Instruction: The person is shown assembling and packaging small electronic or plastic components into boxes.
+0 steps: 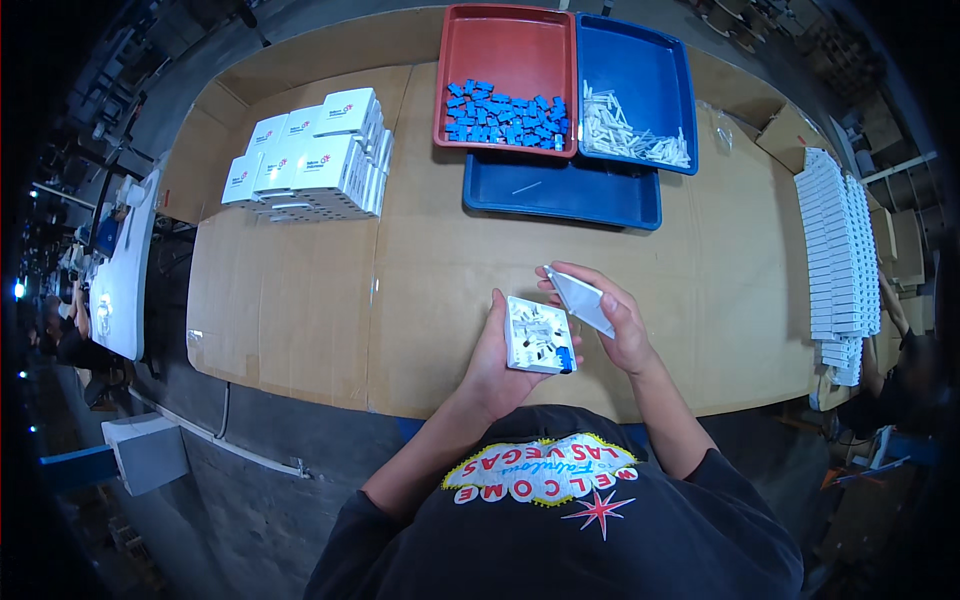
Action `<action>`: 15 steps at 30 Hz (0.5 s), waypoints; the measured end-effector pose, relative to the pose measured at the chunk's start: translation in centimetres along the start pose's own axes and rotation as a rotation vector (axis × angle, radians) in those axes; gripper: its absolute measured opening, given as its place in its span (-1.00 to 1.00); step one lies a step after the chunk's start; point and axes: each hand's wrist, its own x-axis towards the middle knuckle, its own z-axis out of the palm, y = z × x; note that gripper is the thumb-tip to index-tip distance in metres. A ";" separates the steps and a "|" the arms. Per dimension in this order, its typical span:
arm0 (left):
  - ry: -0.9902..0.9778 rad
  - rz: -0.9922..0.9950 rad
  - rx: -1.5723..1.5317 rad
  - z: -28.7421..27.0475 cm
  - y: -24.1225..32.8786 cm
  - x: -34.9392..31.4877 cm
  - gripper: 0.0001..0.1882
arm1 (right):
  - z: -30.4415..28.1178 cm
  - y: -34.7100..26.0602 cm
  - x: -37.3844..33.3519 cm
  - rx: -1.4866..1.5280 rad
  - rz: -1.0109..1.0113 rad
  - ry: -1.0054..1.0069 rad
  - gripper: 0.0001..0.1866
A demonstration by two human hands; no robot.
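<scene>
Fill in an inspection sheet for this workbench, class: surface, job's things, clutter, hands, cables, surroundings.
Surface: cardboard-covered table.
Job's things: white square housing with a small blue insert at its corner, held in the left hand; white cover plate in the right hand.
Clutter: red tray of blue parts; blue tray of white parts; another blue tray under them; stacked white boxes; long row of white pieces on the right.
Hands: both closed around their pieces.
Cables: nothing seen.
Surroundings: dim workshop; other people at both edges.
</scene>
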 end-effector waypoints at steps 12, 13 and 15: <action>0.118 -0.003 0.011 0.7 -0.8 0.1 -0.19 | 0.2 2.3 -0.5 -0.150 0.043 -0.094 -0.20; 0.114 -0.001 0.020 0.4 -0.8 0.2 -0.20 | 0.2 2.6 -0.6 -0.150 0.045 -0.094 -0.20; 0.110 0.001 0.028 0.4 -0.8 0.3 -0.20 | 0.4 3.1 -0.7 -0.124 0.001 -0.086 -0.42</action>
